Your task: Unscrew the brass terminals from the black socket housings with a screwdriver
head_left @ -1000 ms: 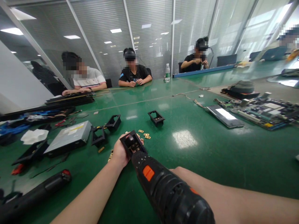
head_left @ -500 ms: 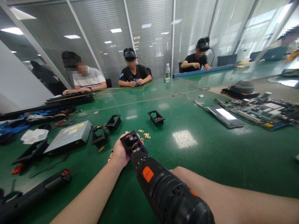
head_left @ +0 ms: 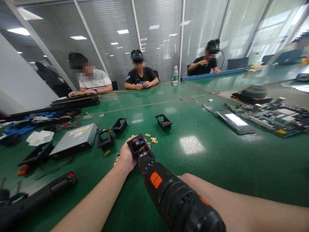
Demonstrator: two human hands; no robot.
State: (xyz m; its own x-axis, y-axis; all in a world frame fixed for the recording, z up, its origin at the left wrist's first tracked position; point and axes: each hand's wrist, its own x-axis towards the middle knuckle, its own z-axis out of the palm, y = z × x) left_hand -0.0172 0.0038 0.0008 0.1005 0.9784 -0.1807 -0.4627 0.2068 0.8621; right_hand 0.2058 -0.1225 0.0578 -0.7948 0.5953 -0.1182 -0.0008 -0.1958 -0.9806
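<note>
Closed around the left side of a black plastic socket housing [head_left: 131, 143], my left hand [head_left: 126, 155] holds it tilted over the table. Metal parts show inside its opening. A black cordless power screwdriver [head_left: 169, 190] with orange switches points into that opening; its tip is hidden inside. My right hand [head_left: 189, 178] grips the tool from the right, its fingers mostly hidden behind the body. Small brass plates [head_left: 154, 140] lie just beyond the housing, and more are beside my left wrist. Similar black frames stand farther off, one [head_left: 163, 121] on its own and another [head_left: 119, 125] to the left.
On the left are a silver drive box [head_left: 74, 138], a white tissue [head_left: 40, 138] and a second black tool [head_left: 45, 193]. A phone-like slab [head_left: 235, 121] and circuit boards [head_left: 282, 116] lie at right. Several people sit across the green table, near a water bottle [head_left: 175, 76].
The view has shifted slightly, so everything sits a little farther right. My hands, the housing and the screwdriver keep the same arrangement. The co-worker at far right has raised a hand.
</note>
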